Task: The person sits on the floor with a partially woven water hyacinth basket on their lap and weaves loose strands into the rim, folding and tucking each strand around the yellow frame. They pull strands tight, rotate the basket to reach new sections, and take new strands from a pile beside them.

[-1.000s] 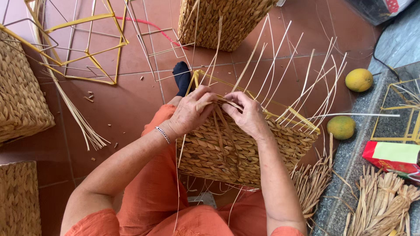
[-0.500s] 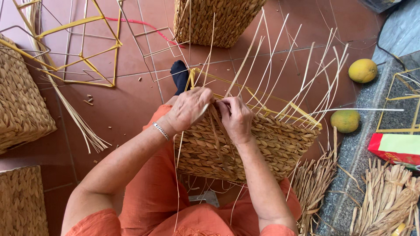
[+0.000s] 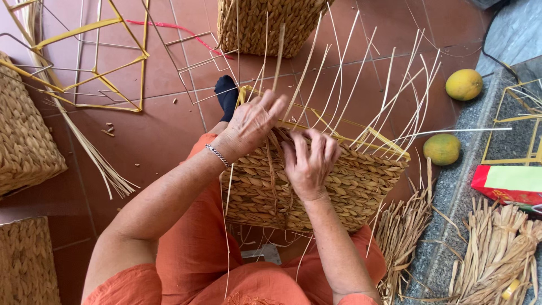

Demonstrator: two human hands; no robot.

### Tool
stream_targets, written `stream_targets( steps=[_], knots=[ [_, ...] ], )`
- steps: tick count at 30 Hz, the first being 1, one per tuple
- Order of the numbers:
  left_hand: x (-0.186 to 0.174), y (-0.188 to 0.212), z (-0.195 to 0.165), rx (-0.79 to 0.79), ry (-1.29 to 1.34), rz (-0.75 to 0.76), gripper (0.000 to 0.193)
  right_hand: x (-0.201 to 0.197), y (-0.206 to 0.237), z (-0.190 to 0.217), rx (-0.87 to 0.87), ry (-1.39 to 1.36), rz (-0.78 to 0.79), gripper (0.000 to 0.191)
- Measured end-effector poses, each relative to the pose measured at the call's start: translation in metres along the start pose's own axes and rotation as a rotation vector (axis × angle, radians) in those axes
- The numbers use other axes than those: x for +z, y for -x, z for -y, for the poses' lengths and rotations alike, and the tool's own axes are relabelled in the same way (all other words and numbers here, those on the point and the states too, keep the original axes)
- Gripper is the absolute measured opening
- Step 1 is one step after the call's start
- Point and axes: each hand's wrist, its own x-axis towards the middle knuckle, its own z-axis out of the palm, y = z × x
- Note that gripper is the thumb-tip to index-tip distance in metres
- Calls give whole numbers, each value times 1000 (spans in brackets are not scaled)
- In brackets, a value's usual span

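A half-woven straw basket [image 3: 350,186] on a yellow wire frame rests on my lap, with several loose straw stakes [image 3: 389,90] fanning up from its rim. My left hand [image 3: 251,124] sits at the basket's top edge, pinching a straw strand that runs down over the woven wall. My right hand [image 3: 307,161] presses flat against the woven side just right of it, fingers bent over the weave. A silver bracelet [image 3: 217,155] circles my left wrist.
Finished woven baskets stand at the top [image 3: 271,25] and at the left [image 3: 25,141]. Bare yellow wire frames [image 3: 107,62] lie on the red tile floor. Two yellow-green fruits [image 3: 463,85] [image 3: 441,148], straw bundles [image 3: 497,254] and a red box [image 3: 508,183] lie to the right.
Both hands shifted from the rim's middle: the left hand rose and pulled the strand upward, the right hand slid down onto the woven wall. The view tilted slightly.
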Motion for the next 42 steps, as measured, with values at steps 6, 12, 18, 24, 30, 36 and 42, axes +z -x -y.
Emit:
stream_targets(
  steps=[6,12,18,24,30,36,42],
  knots=[
    [21,-14,0,-269,137,498,19,18,27,12,69,-203,304,39],
    [12,-10,17,-129,558,239,18,-12,18,-9,473,-568,677,19],
    [-17,-11,11,-128,654,515,55,-31,-35,-36,2,-435,149,14],
    [-17,-13,-13,-162,324,495,47,-26,-52,-44,-64,-164,275,8],
    [-2,0,-24,-24,250,116,23,-33,-60,-75,552,-619,807,11],
    [-5,8,-16,-81,300,122,17,-7,-38,-60,222,-654,475,18],
    [-4,16,-14,116,276,61,30,27,-15,-51,131,-433,281,19]
  ],
)
